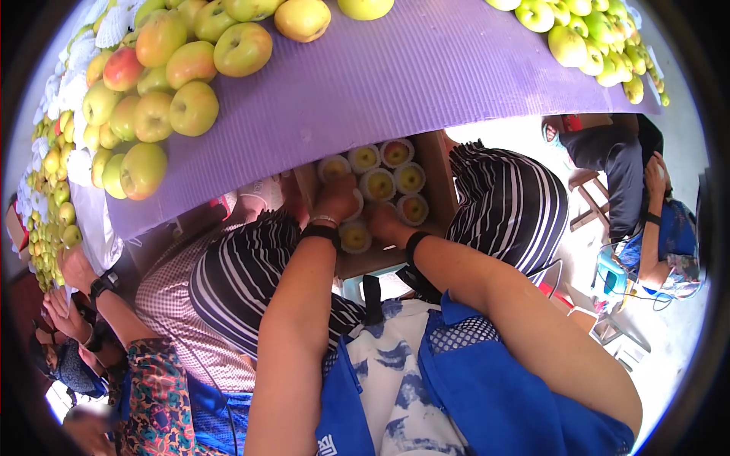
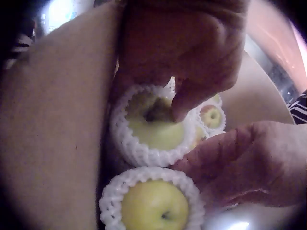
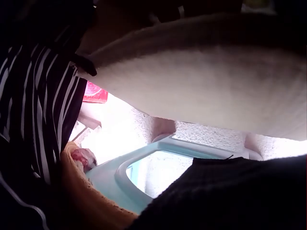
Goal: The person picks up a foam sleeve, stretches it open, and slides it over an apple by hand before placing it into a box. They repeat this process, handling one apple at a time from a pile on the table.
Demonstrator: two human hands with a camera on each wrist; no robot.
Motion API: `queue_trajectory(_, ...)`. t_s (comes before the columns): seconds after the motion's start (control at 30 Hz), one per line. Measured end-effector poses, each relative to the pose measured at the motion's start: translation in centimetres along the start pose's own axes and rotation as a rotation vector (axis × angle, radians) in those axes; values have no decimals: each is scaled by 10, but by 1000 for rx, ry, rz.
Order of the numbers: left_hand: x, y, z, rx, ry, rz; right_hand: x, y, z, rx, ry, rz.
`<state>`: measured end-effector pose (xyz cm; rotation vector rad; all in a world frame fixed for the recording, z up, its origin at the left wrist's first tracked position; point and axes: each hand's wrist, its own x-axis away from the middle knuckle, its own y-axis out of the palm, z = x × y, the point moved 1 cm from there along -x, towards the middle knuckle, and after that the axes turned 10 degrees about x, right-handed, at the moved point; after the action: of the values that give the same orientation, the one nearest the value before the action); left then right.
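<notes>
The left hand [image 1: 334, 199] reaches into the 9 o'clock side of an open cardboard box [image 1: 441, 178], its fingers and thumb clamped on a netted apple [image 2: 156, 127]; in the left wrist view the thumb lies on the fruit's upper face at about 2 o'clock. The right hand [image 1: 386, 226] is at the box's 6 o'clock, and in the left wrist view its fingertips are close beside that same apple at 4 o'clock; whether they grip anything I cannot tell. Other apples in white foam nets [image 1: 377, 185] sit in the box, mostly from 11 round to 4 o'clock of the left hand, with one [image 1: 355, 237] at 5 o'clock. Striped cloth [image 1: 509, 201] covers the knees on both sides of the box. Beyond it, at 12 o'clock, a purple board [image 1: 365, 83] bears loose yellow-red apples [image 1: 161, 38] at 10 o'clock and green apples [image 1: 601, 34] at 1 o'clock. Another person [image 1: 658, 228] sits at 3 o'clock.
</notes>
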<state>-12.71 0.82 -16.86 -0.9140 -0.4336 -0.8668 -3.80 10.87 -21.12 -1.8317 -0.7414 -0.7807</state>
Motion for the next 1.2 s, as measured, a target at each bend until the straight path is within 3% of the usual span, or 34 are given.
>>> queue_trajectory(0.03, 1, 1, 0, 33, 15, 27, -2, 4, 4, -1, 2, 1)
queue_trajectory(0.1, 1, 1, -1, 65, 30, 53, -6, 11, 12, -365, -62, 387)
queue_trajectory(0.13, 0, 1, -2, 29, 14, 32, -4, 6, 10, -366, -62, 387)
queue_trajectory(0.2, -1, 1, -5, -9, -3, 11, 2, -4, 6, -736, -105, 424)
queue_trajectory(0.23, -1, 1, -6, -18, 0, 6, 7, -10, 2, -739, -105, 425)
queue_trajectory(0.3, -5, 0, -8, -30, 7, -1, 13, -18, -3, -861, -51, 302)
queue_trajectory(0.43, -15, 11, -26, -58, 66, -34, -2, 0, 1, -830, -49, 303)
queue_trajectory(0.5, -13, 12, -25, -55, 80, -35, -12, 12, 5, -629, -28, 373)
queue_trajectory(0.57, -7, 15, -23, -31, 92, 146, -11, 11, 2, -622, -64, 413)
queue_trajectory(0.6, -6, 15, -23, -34, 89, 147, -11, 10, 0, -613, -98, 455)
queue_trajectory(0.67, -6, 15, -22, -134, 232, 312, -15, 12, -1, -586, -92, 450)
queue_trajectory(0.83, -5, 14, -25, -270, 207, 249, -6, 2, -8, -535, -22, 422)
queue_trajectory(0.87, -5, 15, -26, -276, 178, 236, 1, -7, -12, -491, -25, 350)
queue_trajectory(1.0, -8, 13, -27, -221, 206, 287, -16, -3, -4, -341, -123, 240)
queue_trajectory(1.1, -4, 6, -15, -203, 143, 215, -17, 7, 5, -400, -173, 375)
queue_trajectory(1.2, -6, 11, -20, -159, 101, 190, 0, -6, -1, -573, -130, 364)
